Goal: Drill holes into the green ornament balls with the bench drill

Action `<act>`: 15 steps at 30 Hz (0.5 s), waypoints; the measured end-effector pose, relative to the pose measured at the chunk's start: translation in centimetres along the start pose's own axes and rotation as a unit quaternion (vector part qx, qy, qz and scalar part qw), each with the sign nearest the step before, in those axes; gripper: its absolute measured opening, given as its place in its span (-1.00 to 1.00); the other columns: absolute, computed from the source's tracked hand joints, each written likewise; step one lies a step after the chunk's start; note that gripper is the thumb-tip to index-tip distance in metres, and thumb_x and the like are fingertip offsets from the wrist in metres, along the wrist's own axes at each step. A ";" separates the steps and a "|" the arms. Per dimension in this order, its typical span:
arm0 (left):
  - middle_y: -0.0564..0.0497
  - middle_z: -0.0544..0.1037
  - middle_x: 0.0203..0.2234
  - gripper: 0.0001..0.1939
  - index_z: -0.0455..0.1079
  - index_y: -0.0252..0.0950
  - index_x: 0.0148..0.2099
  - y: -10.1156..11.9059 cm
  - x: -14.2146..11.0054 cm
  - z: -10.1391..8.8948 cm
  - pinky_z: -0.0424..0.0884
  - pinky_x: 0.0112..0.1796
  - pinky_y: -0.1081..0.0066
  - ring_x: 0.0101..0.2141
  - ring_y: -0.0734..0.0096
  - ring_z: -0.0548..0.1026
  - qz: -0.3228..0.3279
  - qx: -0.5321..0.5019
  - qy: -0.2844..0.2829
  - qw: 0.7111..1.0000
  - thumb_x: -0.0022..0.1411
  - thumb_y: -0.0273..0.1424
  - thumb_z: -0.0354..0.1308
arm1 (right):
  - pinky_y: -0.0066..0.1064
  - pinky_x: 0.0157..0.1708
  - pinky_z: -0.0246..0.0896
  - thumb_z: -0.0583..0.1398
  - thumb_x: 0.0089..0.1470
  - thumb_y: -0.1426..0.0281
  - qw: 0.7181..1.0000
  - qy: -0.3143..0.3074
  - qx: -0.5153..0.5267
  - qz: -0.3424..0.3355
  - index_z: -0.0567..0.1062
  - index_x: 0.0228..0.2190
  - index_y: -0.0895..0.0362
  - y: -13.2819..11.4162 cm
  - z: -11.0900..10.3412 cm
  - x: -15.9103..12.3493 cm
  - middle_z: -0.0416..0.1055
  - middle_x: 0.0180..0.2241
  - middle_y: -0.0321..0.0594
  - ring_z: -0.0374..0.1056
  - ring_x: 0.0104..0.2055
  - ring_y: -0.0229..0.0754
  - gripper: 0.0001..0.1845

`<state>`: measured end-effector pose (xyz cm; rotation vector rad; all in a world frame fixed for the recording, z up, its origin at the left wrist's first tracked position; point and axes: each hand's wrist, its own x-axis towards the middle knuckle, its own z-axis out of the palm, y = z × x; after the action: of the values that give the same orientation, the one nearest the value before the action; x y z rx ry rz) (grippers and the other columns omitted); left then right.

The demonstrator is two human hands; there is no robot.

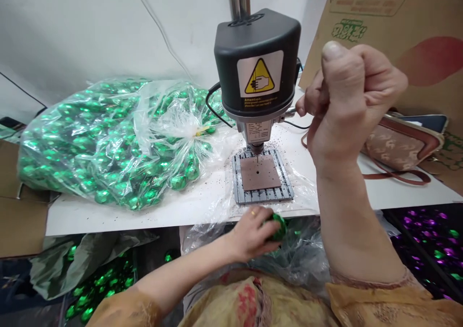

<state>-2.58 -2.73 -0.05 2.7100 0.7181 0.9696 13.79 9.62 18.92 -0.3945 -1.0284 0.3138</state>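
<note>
A small bench drill (257, 71) stands on the white table (144, 209), its bit just above a brown pad (259, 171) on the grey slotted base. My right hand (349, 102) is raised to the right of the drill head, fingers clenched around its feed lever, which is mostly hidden. My left hand (253, 230) is low at the table's front edge, closed around a shiny green ball (278, 225) over a clear plastic bag in my lap.
A large clear bag of green balls (112, 139) lies left of the drill. A patterned purse (398, 146) and leaning cardboard (394, 37) are at the right. More green balls (97, 288) lie below left, purple ones (430, 235) below right. Black specks litter the table.
</note>
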 end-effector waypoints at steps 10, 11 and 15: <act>-0.07 0.58 -0.27 -0.81 0.37 -0.24 -0.09 -10.1 3.5 -6.6 0.47 -0.15 0.30 -0.20 0.30 0.55 -0.095 0.054 0.134 0.985 0.32 -0.55 0.00 | -0.50 -0.67 -0.09 0.16 0.19 0.43 0.999 -0.003 -0.041 0.004 0.11 -0.67 0.11 -0.5 -0.1 -0.5 0.05 -0.74 -0.49 0.00 -0.70 -0.49 -0.54; -0.06 0.57 -0.31 -0.80 0.38 -0.25 -0.14 -13.0 4.8 -7.7 0.46 -0.16 0.29 -0.24 0.29 0.54 -0.164 0.083 0.155 0.971 0.28 -0.59 0.00 | -0.50 -0.67 -0.10 0.15 0.19 0.43 0.999 -0.004 -0.038 0.002 0.11 -0.67 0.11 -0.5 -0.1 -0.6 0.05 -0.74 -0.49 0.00 -0.71 -0.50 -0.54; -0.10 0.56 -0.34 -0.73 0.43 -0.30 -0.23 -22.8 9.1 -11.0 0.41 -0.11 0.26 -0.22 0.21 0.53 -0.390 0.156 0.105 0.902 0.21 -0.68 -0.03 | -0.48 -0.66 -0.11 0.15 0.19 0.41 0.999 -0.003 -0.037 0.007 0.11 -0.67 0.12 -0.7 -0.1 -0.8 0.06 -0.74 -0.49 0.01 -0.70 -0.51 -0.54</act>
<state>-12.22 21.61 6.23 2.1650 1.9379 0.9730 13.53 8.65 18.57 -0.4683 -1.0464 0.2902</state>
